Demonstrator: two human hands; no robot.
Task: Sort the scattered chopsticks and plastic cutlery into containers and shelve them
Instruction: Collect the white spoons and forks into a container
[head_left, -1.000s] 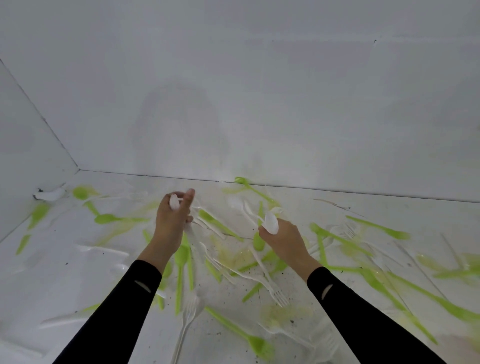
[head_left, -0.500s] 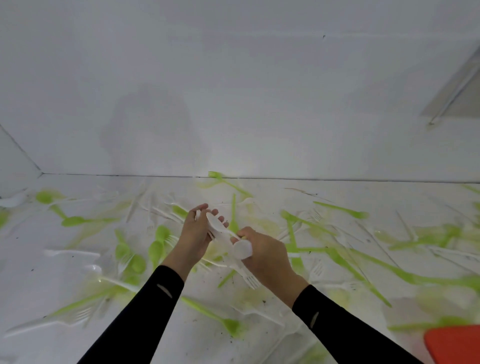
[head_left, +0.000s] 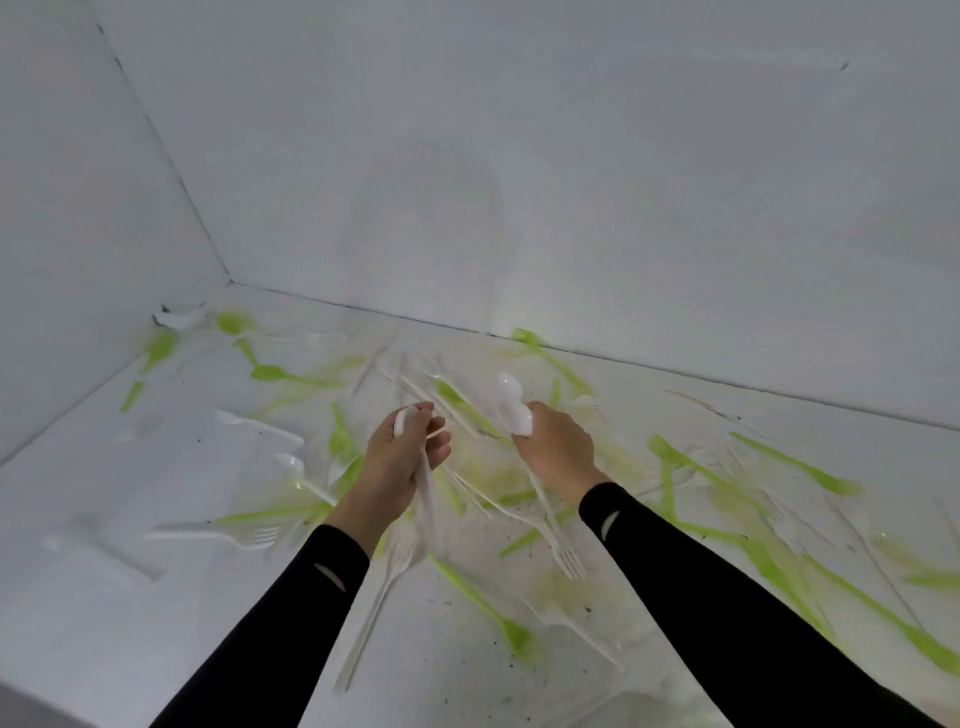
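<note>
White plastic cutlery (head_left: 511, 410) gripped: L hand (head_left: 405, 454), R hand (head_left: 560, 448).

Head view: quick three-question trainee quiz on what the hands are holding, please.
1. True or false: the left hand holds nothing.
2. The moulded plastic spoon gripped by the right hand is: A green, B white, C red.
3. Fill in: both long sleeves are ____.
Key: 1 false, it grips a slim white plastic utensil; 2 B; 3 black.
</note>
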